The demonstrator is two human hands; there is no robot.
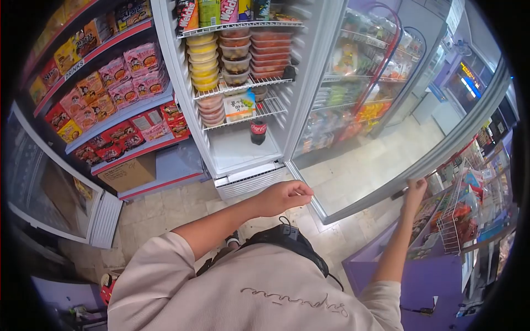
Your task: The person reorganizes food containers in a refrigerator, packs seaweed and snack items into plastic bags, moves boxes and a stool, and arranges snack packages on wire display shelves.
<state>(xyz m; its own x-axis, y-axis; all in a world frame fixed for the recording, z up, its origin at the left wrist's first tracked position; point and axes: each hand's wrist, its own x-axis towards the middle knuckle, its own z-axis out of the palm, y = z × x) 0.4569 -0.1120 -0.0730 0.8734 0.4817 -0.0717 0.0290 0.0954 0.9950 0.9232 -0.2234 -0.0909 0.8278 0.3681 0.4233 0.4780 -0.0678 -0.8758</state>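
My left hand [284, 197] is held in front of my body, before the fridge's lower front, with its fingers curled in and nothing visible in them. Out to the right, my right hand [418, 190] is closed at the outer edge of the glass fridge door [361, 165], around what looks like its handle. The door stands swung wide to the right. Inside the fridge [223, 149], a Coca-Cola bottle [258, 132] rests on the bottom. Above it, wire shelves carry a white package with Korean print [239, 106], stacked yellow tubs [202, 63], red-topped tubs [270, 54] and Welch's cans [229, 11].
To the left, shelves [121, 110] hold many noodle packs, with a cardboard box [128, 174] at the bottom. Another glass door [52, 176] is at far left. A wire rack with snack packs [461, 212] and a purple counter [408, 276] stand on the right.
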